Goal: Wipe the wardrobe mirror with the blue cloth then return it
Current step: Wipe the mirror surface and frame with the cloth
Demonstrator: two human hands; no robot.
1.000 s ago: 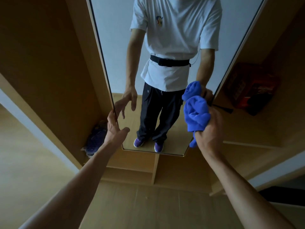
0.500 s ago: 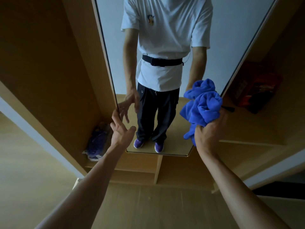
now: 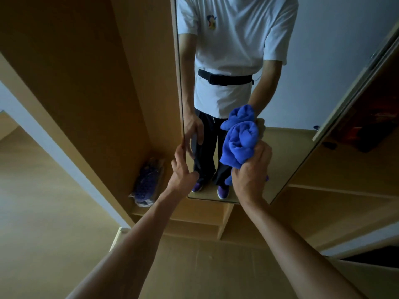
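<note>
Fingers of right hand (image 3: 250,180) grip blue cloth (image 3: 239,145); left hand (image 3: 181,173) at mirror (image 3: 291,158) edge

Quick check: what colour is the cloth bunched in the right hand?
The cloth is plain bright blue, no pattern; the head view shows it best.

Single view, head-worn, wide-angle. Faces forward and down onto mirror (image 3: 306,100), close before it. Mirror fills upper centre of view; floor (image 3: 54,212) shows below and left of mirror.
</note>
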